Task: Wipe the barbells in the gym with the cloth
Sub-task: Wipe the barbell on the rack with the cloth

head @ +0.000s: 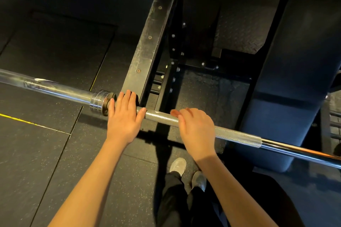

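On black speckled rubber floor (36, 143), a person in dark trousers and grey shoes (178, 165) stands at a chrome barbell (238, 136) running level across the frame at arm's reach. The left hand (125, 118) lies palm-down on the bar just beside its collar (100, 102), fingers (120, 99) straight and slightly spread. The right hand (197, 132) rests over the knurled section, fingers (174, 112) bent and close together; whether they clasp the bar cannot be told. Beyond stand a scuffed black rack beam (145, 46) and a black padded bench (295, 61).
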`<action>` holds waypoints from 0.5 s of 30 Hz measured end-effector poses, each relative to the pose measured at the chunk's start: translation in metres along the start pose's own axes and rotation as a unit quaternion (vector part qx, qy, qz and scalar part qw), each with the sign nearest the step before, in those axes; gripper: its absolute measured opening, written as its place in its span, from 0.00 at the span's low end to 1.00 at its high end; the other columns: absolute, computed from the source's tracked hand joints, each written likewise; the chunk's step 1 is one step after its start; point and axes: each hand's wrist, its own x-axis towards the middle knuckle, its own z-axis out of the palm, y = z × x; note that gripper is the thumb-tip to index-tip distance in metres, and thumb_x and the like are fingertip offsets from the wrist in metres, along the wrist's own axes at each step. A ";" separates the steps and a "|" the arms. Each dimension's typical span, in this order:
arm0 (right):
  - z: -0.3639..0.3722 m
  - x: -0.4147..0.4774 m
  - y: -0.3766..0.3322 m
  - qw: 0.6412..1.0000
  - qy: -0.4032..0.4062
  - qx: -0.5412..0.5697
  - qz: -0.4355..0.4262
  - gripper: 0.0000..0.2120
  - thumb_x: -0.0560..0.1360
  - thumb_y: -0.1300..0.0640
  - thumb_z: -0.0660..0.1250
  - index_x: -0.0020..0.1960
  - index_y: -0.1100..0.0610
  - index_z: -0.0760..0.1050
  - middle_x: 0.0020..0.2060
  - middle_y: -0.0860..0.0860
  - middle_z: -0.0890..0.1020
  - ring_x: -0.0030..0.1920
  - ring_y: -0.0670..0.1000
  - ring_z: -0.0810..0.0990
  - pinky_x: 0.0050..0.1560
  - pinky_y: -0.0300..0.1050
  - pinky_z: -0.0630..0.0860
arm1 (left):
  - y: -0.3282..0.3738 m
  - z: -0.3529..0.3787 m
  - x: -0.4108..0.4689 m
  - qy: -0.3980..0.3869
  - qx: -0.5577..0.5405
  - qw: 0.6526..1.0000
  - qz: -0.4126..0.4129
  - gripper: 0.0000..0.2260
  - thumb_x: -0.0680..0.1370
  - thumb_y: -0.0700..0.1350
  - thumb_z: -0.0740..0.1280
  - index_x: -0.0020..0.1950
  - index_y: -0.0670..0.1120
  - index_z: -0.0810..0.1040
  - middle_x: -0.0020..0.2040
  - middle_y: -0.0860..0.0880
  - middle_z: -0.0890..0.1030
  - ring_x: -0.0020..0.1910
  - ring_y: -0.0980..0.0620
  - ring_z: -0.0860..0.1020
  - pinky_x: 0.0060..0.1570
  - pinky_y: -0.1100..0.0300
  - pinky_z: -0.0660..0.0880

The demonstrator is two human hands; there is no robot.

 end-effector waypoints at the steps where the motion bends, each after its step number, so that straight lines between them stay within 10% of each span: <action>1: -0.003 -0.005 0.010 1.000 -0.008 0.007 -0.014 0.25 0.81 0.47 0.44 0.56 0.49 0.80 0.45 0.46 0.80 0.44 0.48 0.77 0.45 0.44 0.74 | 0.000 0.000 0.000 0.004 -0.003 1.000 0.001 0.37 0.78 0.63 0.38 0.79 0.42 0.55 0.79 0.44 0.56 0.79 0.47 0.50 0.76 0.47 0.43; 9: 0.000 0.001 -0.012 0.996 0.058 0.005 0.064 0.18 0.80 0.53 0.54 0.49 0.49 0.84 0.37 0.46 0.81 0.39 0.50 0.78 0.40 0.45 0.71 | 0.003 0.000 0.005 0.016 -0.008 1.000 0.002 0.36 0.78 0.63 0.40 0.78 0.41 0.58 0.78 0.43 0.59 0.78 0.46 0.53 0.76 0.45 0.46; 15: -0.014 -0.012 0.030 1.000 -0.004 0.024 -0.006 0.16 0.80 0.56 0.55 0.56 0.49 0.80 0.51 0.45 0.81 0.49 0.50 0.78 0.50 0.48 0.75 | 0.003 -0.001 0.013 0.014 -0.010 1.000 0.005 0.36 0.77 0.63 0.40 0.78 0.42 0.57 0.78 0.44 0.60 0.78 0.46 0.53 0.76 0.44 0.46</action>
